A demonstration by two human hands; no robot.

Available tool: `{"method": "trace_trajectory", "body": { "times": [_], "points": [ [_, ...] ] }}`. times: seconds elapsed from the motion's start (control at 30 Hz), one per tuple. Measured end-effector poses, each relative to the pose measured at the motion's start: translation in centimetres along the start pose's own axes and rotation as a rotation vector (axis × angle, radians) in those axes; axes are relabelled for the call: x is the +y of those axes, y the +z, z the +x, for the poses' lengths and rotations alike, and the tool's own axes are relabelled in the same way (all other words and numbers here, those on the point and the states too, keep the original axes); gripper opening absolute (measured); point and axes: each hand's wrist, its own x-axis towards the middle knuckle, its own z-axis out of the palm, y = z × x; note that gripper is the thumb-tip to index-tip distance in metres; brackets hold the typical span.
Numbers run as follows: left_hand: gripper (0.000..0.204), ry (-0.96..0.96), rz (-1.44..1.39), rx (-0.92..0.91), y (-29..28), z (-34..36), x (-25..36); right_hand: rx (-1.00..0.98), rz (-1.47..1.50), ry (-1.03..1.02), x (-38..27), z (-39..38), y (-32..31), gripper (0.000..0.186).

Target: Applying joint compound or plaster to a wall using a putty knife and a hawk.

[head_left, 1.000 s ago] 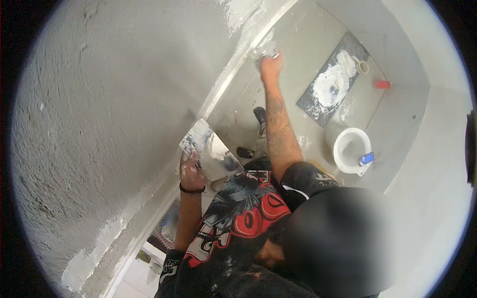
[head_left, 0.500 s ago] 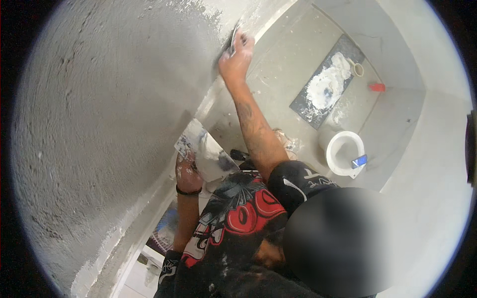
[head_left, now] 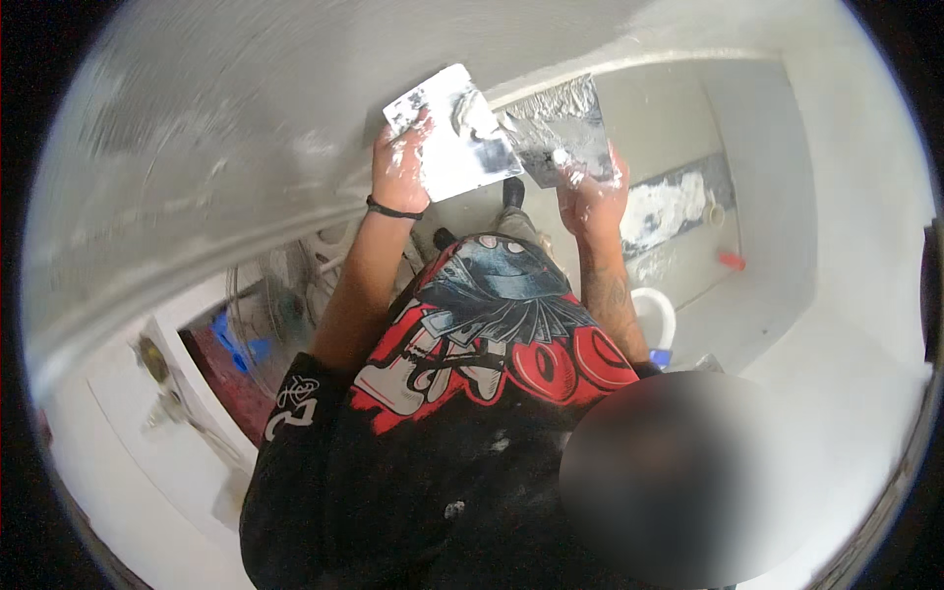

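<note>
Raised off the wall to chest height now, left hand (head_left: 398,169) fingers clamped on stiff plaster hawk (head_left: 452,133), right hand (head_left: 592,192) gripping slippery trowel (head_left: 560,128) by its handle.

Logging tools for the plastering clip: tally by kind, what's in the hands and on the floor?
Flat metal blades in hands: 2 (left hand plate, right hand trowel)
White bucket: 1
Dark mixing board: 1
Small red thing: 1
Total: 5

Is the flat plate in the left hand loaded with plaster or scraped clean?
Loaded. The plate in the left hand carries a grey-white lump near its right edge, where the right hand's trowel meets it.
</note>
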Motion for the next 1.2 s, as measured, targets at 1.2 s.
{"method": "trace_trajectory", "body": {
  "times": [1.2],
  "points": [
    [0.011, -0.052, 0.309, -0.009, -5.0, 2.7, -0.7, -1.038, -1.74, -0.484, -0.7, 3.2, 8.4, 0.032]
  ]
}}
